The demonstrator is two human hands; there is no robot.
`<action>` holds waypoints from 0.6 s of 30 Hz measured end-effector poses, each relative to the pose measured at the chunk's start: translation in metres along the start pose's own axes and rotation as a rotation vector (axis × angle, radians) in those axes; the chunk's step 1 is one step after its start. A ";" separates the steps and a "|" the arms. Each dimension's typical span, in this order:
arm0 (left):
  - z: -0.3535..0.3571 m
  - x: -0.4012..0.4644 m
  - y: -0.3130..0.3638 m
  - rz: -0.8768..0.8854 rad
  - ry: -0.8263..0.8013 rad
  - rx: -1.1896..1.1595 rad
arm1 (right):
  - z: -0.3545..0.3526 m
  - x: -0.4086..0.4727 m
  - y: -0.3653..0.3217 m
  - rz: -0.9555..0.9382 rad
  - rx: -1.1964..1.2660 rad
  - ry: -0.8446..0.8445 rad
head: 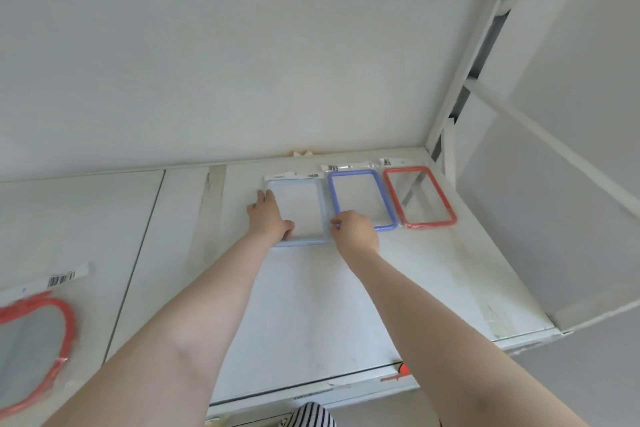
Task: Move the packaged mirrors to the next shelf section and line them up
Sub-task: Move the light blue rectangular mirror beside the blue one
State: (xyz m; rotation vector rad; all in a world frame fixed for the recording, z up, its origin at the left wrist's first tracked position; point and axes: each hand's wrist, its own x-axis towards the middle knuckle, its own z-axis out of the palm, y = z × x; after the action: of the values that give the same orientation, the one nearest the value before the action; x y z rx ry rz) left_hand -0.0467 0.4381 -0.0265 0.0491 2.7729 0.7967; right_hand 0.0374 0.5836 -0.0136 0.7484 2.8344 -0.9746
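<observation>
Left hand (268,215) flat on pale-blue mirror (301,215), right hand (353,229) pinching its 5 o'clock corner. Bagged blue mirror (362,198), red mirror (420,198) at 3 o'clock.

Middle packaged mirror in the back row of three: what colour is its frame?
The middle mirror has a purplish-blue frame; the head view shows it best.
</observation>
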 end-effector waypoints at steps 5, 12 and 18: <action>0.010 -0.015 -0.012 0.042 -0.053 -0.068 | -0.007 0.009 0.026 -0.008 -0.112 0.219; 0.028 -0.025 -0.017 0.086 -0.033 -0.137 | 0.002 0.021 0.053 0.054 -0.128 0.225; 0.036 -0.022 -0.007 0.077 0.006 -0.098 | 0.002 0.020 0.056 0.030 -0.079 0.227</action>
State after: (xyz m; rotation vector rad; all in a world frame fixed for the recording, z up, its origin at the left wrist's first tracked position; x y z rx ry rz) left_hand -0.0162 0.4484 -0.0545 0.1367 2.7476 0.9531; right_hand 0.0455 0.6292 -0.0506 0.9463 3.0209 -0.8155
